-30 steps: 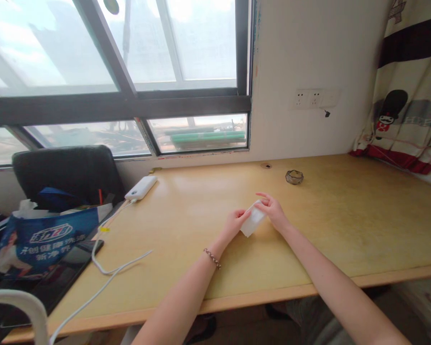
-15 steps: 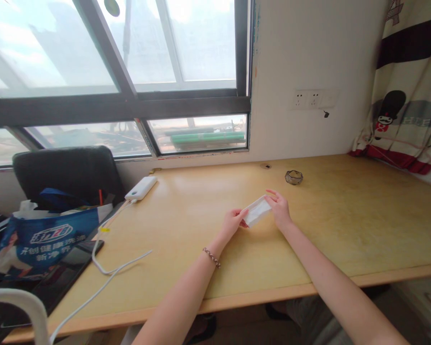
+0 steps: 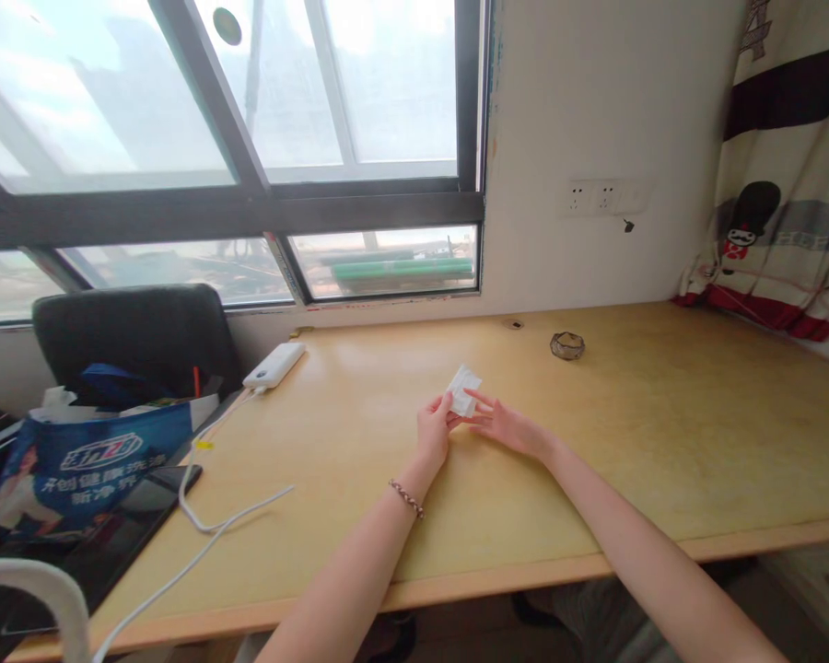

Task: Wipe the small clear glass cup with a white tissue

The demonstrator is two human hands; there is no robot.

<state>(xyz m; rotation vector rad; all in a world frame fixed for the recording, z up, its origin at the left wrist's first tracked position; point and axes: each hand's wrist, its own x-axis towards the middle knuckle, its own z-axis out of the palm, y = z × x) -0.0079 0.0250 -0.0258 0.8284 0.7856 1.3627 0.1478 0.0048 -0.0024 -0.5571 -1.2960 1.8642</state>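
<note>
A white folded tissue [image 3: 464, 390] is held above the middle of the table. My left hand [image 3: 434, 431] pinches its lower left side, thumb on top. From the right, my right hand [image 3: 507, 425] reaches to the tissue with its fingers stretched out and apart, the fingertips at its right and lower edge. Whether those fingertips press on the tissue or only rest beside it is hard to tell. A beaded bracelet [image 3: 406, 498] is round my left wrist.
On the yellow table [image 3: 663, 442] a dark glass ashtray [image 3: 567, 346] stands at the back. A white power bank [image 3: 274, 366] with a white cable [image 3: 211, 528] lies at the left. Beyond are a blue bag [image 3: 97, 470] and a black chair [image 3: 134, 331].
The tissue was stretched lengthwise between both hands; now it looks shorter and tilted upward in my left hand. My right hand has moved left and down, its fingers spread.
</note>
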